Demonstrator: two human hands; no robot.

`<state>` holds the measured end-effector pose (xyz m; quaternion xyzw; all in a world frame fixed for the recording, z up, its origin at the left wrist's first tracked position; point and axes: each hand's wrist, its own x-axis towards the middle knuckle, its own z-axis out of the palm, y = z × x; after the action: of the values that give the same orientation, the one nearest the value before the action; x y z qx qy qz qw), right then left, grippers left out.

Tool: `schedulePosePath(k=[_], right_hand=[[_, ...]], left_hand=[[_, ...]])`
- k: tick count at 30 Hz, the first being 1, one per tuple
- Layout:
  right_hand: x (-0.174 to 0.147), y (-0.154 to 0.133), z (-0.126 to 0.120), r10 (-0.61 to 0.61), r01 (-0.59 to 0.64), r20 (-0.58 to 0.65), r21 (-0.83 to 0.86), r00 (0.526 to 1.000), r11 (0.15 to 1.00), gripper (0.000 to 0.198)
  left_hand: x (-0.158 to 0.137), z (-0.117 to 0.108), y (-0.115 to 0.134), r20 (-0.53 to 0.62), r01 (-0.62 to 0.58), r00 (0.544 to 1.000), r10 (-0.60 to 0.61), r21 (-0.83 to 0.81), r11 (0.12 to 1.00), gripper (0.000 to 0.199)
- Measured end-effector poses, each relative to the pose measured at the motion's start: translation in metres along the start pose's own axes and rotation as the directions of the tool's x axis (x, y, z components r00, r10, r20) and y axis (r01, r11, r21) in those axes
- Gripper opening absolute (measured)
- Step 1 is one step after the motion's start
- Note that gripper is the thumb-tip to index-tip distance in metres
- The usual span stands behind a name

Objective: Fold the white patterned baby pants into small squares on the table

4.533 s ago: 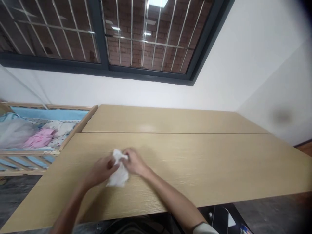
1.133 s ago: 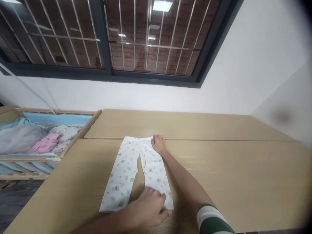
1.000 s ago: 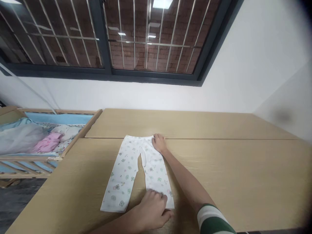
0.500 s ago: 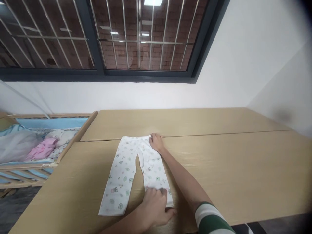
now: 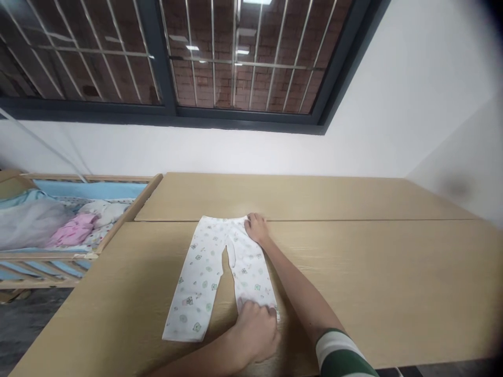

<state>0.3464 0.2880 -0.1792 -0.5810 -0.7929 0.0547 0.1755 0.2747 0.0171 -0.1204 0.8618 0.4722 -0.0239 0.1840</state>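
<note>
A pair of small white pants point(image 5: 188, 293) with a green and grey animal print lies spread on the wooden surface, waistband at the far side. My right hand point(image 5: 257, 228) is at the right corner of the waistband, its fingers closed on the fabric there. My left hand point(image 5: 257, 330) is curled over the bottom of the right pant leg, its fingers gripping the cloth and hiding most of that hem. The left pant leg lies flat, touched by neither hand.
The wide wooden tabletop point(image 5: 373, 272) has a seam across it and meets the white wall point(image 5: 236, 149). On the left stands a wooden crib point(image 5: 129, 212) with pink clothing point(image 5: 74, 230) and bedding inside. A barred window point(image 5: 251, 68) is above.
My left hand's thumb, spread out before, has drawn in as the fingers closed on the leg hem. My right hand stays at the waistband. The view has shifted slightly.
</note>
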Motion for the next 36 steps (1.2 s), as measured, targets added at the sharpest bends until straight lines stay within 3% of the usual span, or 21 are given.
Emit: schedulePosePath(k=[14, 20, 25, 30, 36], right_hand=[[-0.001, -0.003, -0.003, 0.026, -0.025, -0.012, 0.064, 1.0, 0.998, 0.028], [-0.002, -0.001, -0.003, 0.016, -0.009, -0.034, 0.207, 0.999, 0.978, 0.022], [0.004, -0.007, -0.011, 0.033, 0.0, -0.074, 0.401, 0.997, 0.916, 0.019], [0.02, -0.051, -0.013, -0.011, 0.049, -0.072, 0.557, 0.997, 0.829, 0.026], [0.03, -0.128, -0.009, -0.111, 0.022, 0.084, 0.692, 0.99, 0.721, 0.024]], left_hand=[[0.007, -0.006, 0.006, -0.005, -0.038, 0.999, 0.038, -0.03, 0.999, 0.031], [0.004, -0.008, 0.003, -0.001, -0.039, 0.999, 0.039, -0.069, 0.997, 0.033], [-0.018, -0.015, -0.012, -0.107, 0.029, 0.993, -0.052, -0.211, 0.977, 0.029], [-0.063, -0.026, -0.037, -0.209, 0.127, 0.945, -0.251, -0.473, 0.872, 0.025], [-0.117, -0.025, -0.061, -0.255, 0.16, 0.855, -0.452, -0.698, 0.697, 0.023]])
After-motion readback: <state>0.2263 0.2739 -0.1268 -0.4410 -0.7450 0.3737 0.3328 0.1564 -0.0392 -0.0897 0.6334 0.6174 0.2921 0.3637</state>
